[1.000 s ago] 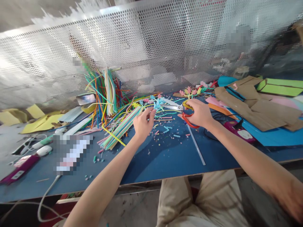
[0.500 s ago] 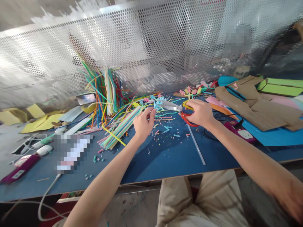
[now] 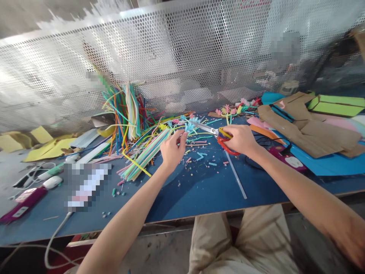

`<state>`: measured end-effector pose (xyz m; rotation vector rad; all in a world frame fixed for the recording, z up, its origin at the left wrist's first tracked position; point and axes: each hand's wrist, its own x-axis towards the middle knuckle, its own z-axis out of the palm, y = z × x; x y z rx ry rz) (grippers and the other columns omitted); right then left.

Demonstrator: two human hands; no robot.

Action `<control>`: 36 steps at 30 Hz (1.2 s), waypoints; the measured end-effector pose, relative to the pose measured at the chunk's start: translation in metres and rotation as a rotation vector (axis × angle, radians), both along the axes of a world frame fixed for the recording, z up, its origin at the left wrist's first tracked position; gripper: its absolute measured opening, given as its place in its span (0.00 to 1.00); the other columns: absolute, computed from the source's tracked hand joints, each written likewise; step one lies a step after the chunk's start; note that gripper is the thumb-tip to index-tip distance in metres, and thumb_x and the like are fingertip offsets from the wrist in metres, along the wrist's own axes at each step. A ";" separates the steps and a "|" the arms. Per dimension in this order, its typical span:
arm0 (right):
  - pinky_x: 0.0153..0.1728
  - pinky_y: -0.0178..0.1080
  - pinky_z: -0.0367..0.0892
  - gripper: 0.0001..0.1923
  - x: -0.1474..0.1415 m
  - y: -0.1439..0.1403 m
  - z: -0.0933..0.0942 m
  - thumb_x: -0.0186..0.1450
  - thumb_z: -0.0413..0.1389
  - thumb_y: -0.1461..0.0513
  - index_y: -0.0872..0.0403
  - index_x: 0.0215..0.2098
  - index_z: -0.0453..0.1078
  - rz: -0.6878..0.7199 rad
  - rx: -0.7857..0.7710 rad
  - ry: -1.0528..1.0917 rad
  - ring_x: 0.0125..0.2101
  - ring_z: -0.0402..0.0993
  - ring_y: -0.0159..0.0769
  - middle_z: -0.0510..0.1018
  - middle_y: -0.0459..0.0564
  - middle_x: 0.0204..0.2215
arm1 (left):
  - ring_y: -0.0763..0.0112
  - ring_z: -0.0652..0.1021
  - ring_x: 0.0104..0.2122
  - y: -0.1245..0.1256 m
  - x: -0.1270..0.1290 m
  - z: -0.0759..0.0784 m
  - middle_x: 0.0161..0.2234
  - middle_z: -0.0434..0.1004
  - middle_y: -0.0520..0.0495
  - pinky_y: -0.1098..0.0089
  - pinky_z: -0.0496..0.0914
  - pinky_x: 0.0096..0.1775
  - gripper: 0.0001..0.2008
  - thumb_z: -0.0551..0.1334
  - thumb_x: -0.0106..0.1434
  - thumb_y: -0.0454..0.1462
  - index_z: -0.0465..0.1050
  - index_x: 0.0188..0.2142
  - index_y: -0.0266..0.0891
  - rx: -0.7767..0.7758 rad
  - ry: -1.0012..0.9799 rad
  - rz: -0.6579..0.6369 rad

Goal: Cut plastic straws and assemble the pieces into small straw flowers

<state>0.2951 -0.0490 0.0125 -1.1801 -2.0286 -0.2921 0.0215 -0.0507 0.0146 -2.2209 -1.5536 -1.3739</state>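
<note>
Fingers of the left hand (image 3: 172, 149) are pinching together on a thin straw whose frayed light-blue tip (image 3: 189, 126) is sticking out just beyond the fingertips; the shaft itself is lying mostly hidden under the thumb and curled fingers, so its full length is not showing. Fingers of the right hand (image 3: 240, 138) are closing through the red and yellow handles of the scissors (image 3: 217, 134), and the loops are largely covered by the knuckles, with only a curve of red peeking out below the hand. The blades are reaching leftward from that hand toward the blue tip, their points lying right at the fringe; whether the blades are parted or shut is too small to tell. Just beside the left fingers, on the far side, a loose pile of coloured straws (image 3: 144, 152) is fanning across the blue table (image 3: 199, 190), and behind it a taller bundle of straws (image 3: 129, 110) is standing against the perforated metal screen (image 3: 182, 57). Short cut straw bits (image 3: 201, 155) are lying scattered between the two hands. A long clear straw (image 3: 236, 176) is lying near the right wrist. Farther beyond the right hand, brown card pieces (image 3: 308, 129) are overlapping blue sheets, and green sheets (image 3: 339, 104) are being cut off by the picture edge. Well away past the left forearm, a blurred patch is hiding one object.
</note>
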 end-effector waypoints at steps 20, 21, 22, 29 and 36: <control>0.29 0.38 0.59 0.23 0.004 0.005 0.000 0.58 0.64 0.43 0.51 0.32 0.63 0.051 0.023 0.102 0.35 0.75 0.40 0.77 0.49 0.32 | 0.77 0.63 0.21 -0.004 -0.003 0.007 0.20 0.65 0.54 0.72 0.55 0.28 0.20 0.52 0.74 0.45 0.79 0.36 0.39 0.038 0.019 -0.039; 0.29 0.38 0.59 0.23 0.004 0.005 0.000 0.57 0.64 0.43 0.51 0.31 0.63 0.055 0.035 0.106 0.35 0.74 0.39 0.77 0.48 0.32 | 0.77 0.63 0.21 -0.005 -0.003 0.006 0.20 0.65 0.54 0.72 0.55 0.28 0.20 0.52 0.74 0.45 0.78 0.35 0.39 0.043 0.016 -0.046; 0.29 0.38 0.59 0.23 0.005 0.005 0.000 0.57 0.64 0.43 0.51 0.31 0.64 0.057 0.045 0.109 0.34 0.74 0.39 0.77 0.48 0.32 | 0.77 0.63 0.21 -0.005 -0.003 0.006 0.20 0.66 0.53 0.72 0.55 0.28 0.20 0.52 0.74 0.45 0.78 0.34 0.38 0.047 0.011 -0.051; 0.30 0.38 0.60 0.23 0.008 0.008 -0.002 0.57 0.64 0.43 0.51 0.31 0.66 0.028 0.071 0.113 0.34 0.75 0.40 0.78 0.49 0.31 | 0.77 0.63 0.20 -0.005 -0.003 0.006 0.20 0.66 0.52 0.73 0.55 0.28 0.21 0.51 0.74 0.46 0.77 0.33 0.37 0.061 -0.027 -0.059; 0.31 0.39 0.61 0.22 0.009 0.009 -0.004 0.57 0.64 0.43 0.51 0.31 0.67 0.054 0.062 0.095 0.35 0.76 0.41 0.79 0.50 0.33 | 0.77 0.63 0.21 -0.005 -0.003 0.006 0.20 0.67 0.52 0.72 0.55 0.28 0.21 0.51 0.74 0.46 0.77 0.33 0.38 0.039 -0.030 -0.063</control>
